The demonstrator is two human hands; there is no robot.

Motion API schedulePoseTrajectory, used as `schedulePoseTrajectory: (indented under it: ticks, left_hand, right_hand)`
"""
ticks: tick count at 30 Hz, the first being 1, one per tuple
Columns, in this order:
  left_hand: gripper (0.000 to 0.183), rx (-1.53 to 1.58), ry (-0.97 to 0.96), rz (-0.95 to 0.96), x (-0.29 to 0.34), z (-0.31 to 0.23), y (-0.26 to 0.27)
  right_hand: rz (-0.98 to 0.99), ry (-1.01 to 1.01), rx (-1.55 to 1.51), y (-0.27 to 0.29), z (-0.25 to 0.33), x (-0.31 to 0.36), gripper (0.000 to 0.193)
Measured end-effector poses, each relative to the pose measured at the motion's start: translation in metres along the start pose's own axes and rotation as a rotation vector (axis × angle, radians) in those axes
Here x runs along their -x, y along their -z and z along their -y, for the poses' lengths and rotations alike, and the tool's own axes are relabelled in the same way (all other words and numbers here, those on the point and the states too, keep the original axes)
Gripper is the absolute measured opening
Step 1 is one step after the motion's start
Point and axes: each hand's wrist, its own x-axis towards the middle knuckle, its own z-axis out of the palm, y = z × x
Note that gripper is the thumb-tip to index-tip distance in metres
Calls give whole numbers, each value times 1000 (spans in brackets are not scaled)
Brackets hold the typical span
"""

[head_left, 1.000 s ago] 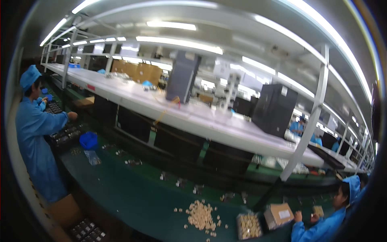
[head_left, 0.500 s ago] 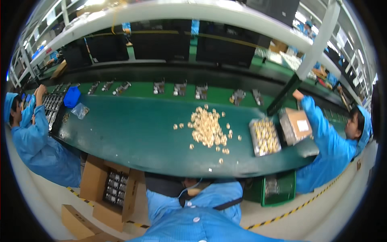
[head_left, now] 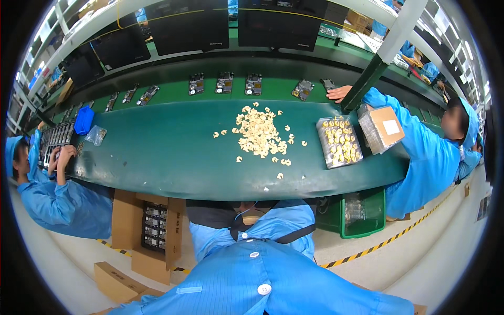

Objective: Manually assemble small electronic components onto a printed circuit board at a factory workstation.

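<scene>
Neither of my hands shows; only the front of my blue smock (head_left: 252, 273) fills the lower part of the picture. On the green work table (head_left: 173, 152) before me lies a loose heap of small cream-coloured, C-shaped pieces (head_left: 258, 131), with several scattered around it. Right of the heap is a clear plastic tray (head_left: 339, 142) holding rows of yellowish pieces. Beyond the table's far edge, several dark circuit-board assemblies (head_left: 224, 83) are spaced along a green strip.
A plastic-wrapped cardboard box (head_left: 382, 129) stands by a post (head_left: 367, 84). At right, a co-worker's hand (head_left: 339, 93) reaches to an assembly; another co-worker (head_left: 58, 205) handles parts at left. An open carton (head_left: 126, 220) and green bin (head_left: 362, 215) flank me below.
The view has tilted downward, so the table sits higher. The right co-worker's hand has come to an assembly beside the post. The left co-worker's hands have lowered.
</scene>
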Motion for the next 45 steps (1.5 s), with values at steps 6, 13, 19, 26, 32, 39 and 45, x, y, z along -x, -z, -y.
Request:
schedulePoseTrajectory:
  ticks: [6,13,19,26,32,39,45]
  left_hand:
    - [29,-3,6,-21,7,-3,3]
    - [29,4,28,-56,30,5,7]
    - [29,2,7,-24,48,2,-14]
    - [29,33,81,-68,82,5,-27]
    - [29,56,106,-92,100,10,-24]
    - [28,58,55,-134,82,1,-8]
    - [28,29,-25,-137,57,-10,-1]
  right_hand:
    - [1,8,5,2,8,-2,21]
    - [-23,-10,22,-1,8,8,22]
    - [-129,-41,78,30,12,36,22]
    - [-145,-71,65,51,7,43,22]
    - [-148,-93,62,55,5,47,23]
    - [-156,-54,65,57,15,37,23]
    - [-156,0,31,59,26,62,24]
